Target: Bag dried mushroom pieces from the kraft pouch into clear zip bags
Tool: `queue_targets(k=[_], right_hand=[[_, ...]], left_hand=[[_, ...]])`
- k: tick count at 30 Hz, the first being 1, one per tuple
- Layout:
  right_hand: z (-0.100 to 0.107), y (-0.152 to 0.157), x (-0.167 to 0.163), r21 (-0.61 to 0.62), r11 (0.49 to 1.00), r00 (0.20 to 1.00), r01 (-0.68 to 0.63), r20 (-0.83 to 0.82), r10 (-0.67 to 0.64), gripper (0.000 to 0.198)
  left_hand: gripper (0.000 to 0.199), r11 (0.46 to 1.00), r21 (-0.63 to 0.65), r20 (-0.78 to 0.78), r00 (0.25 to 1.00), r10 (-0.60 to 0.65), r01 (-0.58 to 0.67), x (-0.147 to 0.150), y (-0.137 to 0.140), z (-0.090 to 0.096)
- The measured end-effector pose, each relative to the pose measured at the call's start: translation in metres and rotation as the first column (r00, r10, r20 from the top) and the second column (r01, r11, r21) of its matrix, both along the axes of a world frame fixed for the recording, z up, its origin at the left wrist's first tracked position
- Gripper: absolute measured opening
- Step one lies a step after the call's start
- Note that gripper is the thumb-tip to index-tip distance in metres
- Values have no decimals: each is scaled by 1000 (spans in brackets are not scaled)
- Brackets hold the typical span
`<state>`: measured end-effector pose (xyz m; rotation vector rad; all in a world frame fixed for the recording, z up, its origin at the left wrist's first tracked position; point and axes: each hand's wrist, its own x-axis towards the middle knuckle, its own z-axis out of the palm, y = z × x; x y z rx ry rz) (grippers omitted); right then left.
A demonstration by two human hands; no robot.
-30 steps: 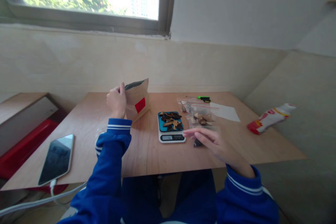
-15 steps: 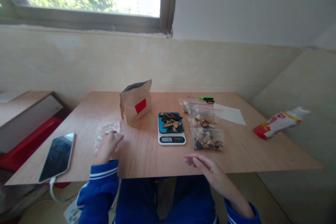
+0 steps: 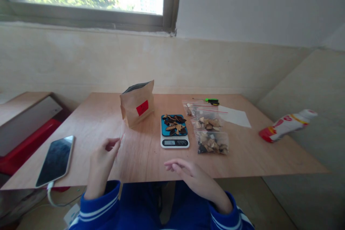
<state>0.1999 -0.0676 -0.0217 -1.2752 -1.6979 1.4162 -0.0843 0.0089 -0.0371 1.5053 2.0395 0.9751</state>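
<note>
Now, left hand [image 3: 104, 160]: thumb and fingers pinched together on the red-lined edge of a clear bag [image 3: 123, 133], which hangs nearly edge-on above the table [image 3: 145, 163], in front of the paper bag; its full outline is hard to make out.
Right hand [image 3: 185, 172]: loosely open, fingers slightly bent and side by side, pointing left over the table's near edge, apart from the scale.
Scale [image 3: 175, 143]: just beyond the right hand, near the middle of the table, its display facing the person; the digits are too blurred to read.
Dried pieces [image 3: 175, 124]: dark and light brown, heaped on the scale's blue plate.
Paper bag [image 3: 137, 104]: upright to the left of the scale, mouth open, a red label on its front.
Zip bags [image 3: 212, 142]: three in a row running back, right of the scale, with brown and pale pieces inside.
Tool [image 3: 212, 100]: green and black, behind the zip bags.
Paper [image 3: 234, 116]: white, flat, right of the farther zip bags.
Bottle [image 3: 287, 125]: red and white, toward the table's right end.
Phone [image 3: 56, 160]: near the left edge, a white cable [image 3: 50, 192] plugged in.
</note>
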Motion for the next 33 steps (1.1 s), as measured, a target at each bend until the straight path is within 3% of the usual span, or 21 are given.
queue_targets(k=[4, 7, 9, 12, 16, 18, 22, 25, 28, 33], right_hand=[[-1, 25, -31, 66, 987, 985, 148, -101, -141, 42], [0, 38, -56, 74, 974, 965, 214, -173, -199, 43], [-1, 42, -65, 84, 965, 950, 247, -215, -224, 43], [-9, 46, -63, 105, 960, 944, 261, -235, -231, 45], [-20, 46, -48, 60, 963, 936, 264, -259, -240, 49], [-18, 45, -45, 51, 955, 919, 294, -292, -267, 47], [-5, 42, -50, 111, 952, 915, 286, -326, -237, 36], [-1, 43, -58, 202, 942, 938, 270, -275, -210, 29], [-11, 45, -67, 224, 939, 949, 262, -236, -209, 26], [-40, 51, -71, -56, 936, 889, 348, -296, -348, 35]], left_hand=[[35, 966, 166, 117, 969, -218, 197, 39, -21, 31], [28, 902, 274, 104, 923, -372, 333, 72, -28, 32], [23, 871, 331, 86, 908, -410, 363, 91, -30, 25], [18, 848, 490, 109, 951, -290, 203, 110, -31, 11], [13, 769, 637, 246, 961, -127, -61, 117, -24, 1], [14, 752, 657, 251, 955, -160, -47, 119, -20, 1], [14, 781, 606, 211, 917, -338, 149, 126, -20, -4], [15, 759, 643, 284, 888, -362, 104, 134, -24, -17], [16, 685, 726, 335, 900, -277, -60, 137, -24, -25], [19, 525, 741, 528, 846, -71, -418, 126, -13, -13]])
